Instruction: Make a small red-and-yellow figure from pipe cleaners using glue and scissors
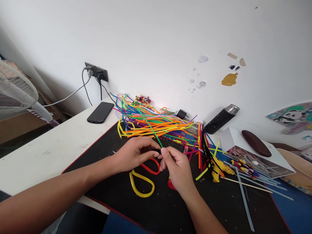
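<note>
A green pipe cleaner [149,125] slants up and away from my fingertips, over a pile of other pipe cleaners. My right hand [177,165] pinches its near end between thumb and forefinger. Right beside it, my left hand [136,152] closes thumb and fingers around the same end; the exact contact is partly hidden by the fingers. Below my hands lies a pair of scissors with a red and yellow handle [142,195], its blades mostly covered by my left hand. A red object [171,184] peeks out from under my right hand.
Colourful pipe cleaners [156,122] are heaped along the wall. A phone [100,112] lies to the left. On the right are a black flask [220,120], a yellow glue gun [216,169], a white box [234,138] with a brown case [255,143], and blue-grey strips [245,201].
</note>
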### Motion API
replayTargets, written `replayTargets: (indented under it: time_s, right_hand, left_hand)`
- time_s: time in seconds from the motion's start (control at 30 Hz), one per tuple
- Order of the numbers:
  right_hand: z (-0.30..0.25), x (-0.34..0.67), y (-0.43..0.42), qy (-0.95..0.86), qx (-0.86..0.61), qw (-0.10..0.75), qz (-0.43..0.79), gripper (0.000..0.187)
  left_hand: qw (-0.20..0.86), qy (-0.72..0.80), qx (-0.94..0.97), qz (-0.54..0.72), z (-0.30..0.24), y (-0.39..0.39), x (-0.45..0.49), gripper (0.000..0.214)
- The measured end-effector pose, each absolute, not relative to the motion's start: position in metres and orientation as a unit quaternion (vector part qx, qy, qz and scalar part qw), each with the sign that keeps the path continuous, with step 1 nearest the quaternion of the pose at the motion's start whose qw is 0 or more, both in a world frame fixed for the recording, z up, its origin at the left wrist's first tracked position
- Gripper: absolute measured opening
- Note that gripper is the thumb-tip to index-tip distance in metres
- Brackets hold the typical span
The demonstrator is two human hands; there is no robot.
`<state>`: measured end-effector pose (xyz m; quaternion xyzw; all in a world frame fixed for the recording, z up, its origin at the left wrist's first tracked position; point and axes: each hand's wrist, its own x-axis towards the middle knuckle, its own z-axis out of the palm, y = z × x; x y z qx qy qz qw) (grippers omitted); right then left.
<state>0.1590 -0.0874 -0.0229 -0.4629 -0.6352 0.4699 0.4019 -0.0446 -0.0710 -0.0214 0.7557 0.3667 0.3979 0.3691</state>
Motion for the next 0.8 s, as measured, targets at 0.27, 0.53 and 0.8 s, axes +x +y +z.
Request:
replayTargets:
  time_s: [0.27, 0.53, 0.8]
  right_hand:
    - [-0.0190, 0.1583, -0.0864, -0.622, -0.456, 0.410, 0.487, 0.048]
    - [-0.0179, 0.1604, -0.0857, -0.595, -0.455, 0.445, 0.491, 0.037]
    - [-0.0243, 0.1580, -0.0902, -0.661, -0.462, 0.413, 0.423, 0.019]
  left_hand:
    - [0.395, 0.384, 0.731, 0.402, -0.0197, -0.0711, -0.0453, 0.020]
    - [0.489, 0.397, 0.660, 0.409, -0.0168, -0.0712, -0.0457, 0.032]
    - [0.583, 0.377, 0.605, 0.389, -0.0145, -0.0713, -0.0413, 0.040]
